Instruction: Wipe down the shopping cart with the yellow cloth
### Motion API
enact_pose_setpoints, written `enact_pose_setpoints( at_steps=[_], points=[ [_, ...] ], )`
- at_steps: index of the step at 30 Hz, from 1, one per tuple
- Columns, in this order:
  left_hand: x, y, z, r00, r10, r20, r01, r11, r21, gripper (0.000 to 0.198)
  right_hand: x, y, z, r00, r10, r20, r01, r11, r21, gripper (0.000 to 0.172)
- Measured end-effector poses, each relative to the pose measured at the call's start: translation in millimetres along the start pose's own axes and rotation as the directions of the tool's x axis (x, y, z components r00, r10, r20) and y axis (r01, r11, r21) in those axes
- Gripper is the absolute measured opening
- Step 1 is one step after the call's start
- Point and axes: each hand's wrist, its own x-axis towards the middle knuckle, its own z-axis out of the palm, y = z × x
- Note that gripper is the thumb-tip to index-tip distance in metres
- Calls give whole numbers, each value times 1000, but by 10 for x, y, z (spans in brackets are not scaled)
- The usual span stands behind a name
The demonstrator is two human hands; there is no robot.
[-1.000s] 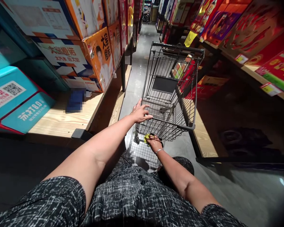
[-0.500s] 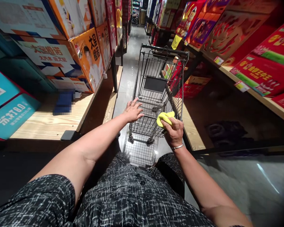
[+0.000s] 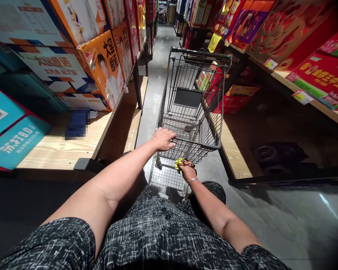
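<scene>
A black wire shopping cart (image 3: 186, 98) stands in the aisle, its basket end toward me and its handle at the far side. My left hand (image 3: 163, 139) is closed over the near top rim of the basket, at its left corner. Lower down, my right hand (image 3: 188, 171) grips a crumpled yellow cloth (image 3: 179, 164). The cloth is at the lower near part of the cart, below the basket rim; whether it presses on the wire I cannot tell. A bracelet circles my right wrist.
Orange-and-white cartons (image 3: 101, 71) and a turquoise box (image 3: 19, 131) sit on the left wooden shelf (image 3: 59, 148), near a blurred dark blue item (image 3: 77, 123). Red gift boxes (image 3: 321, 80) line the right shelf. The tiled aisle floor (image 3: 163, 41) runs ahead between the shelves.
My right hand has moved down and left with the yellow cloth, from the basket's right side to its lower part. My left hand has closed on the rim.
</scene>
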Motion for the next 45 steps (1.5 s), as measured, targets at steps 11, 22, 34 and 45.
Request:
enact_pose_setpoints(
  at_steps=[11,22,34,45],
  points=[
    [10,-195,20,1000,1,-13,-1,1000,5,63,36,262,-1160,785,-35,-618,34,999,-13,30],
    [91,212,91,998,69,-11,-70,996,-52,84,35,364,-718,831,49,-553,-52,999,12,32],
    [86,110,148,999,50,1,-50,998,-33,84,-69,40,-315,942,55,-330,-33,997,72,46],
    [42,-70,148,997,74,-32,-75,996,-38,88,34,478,-1508,782,122,-611,-113,992,53,58]
  ],
)
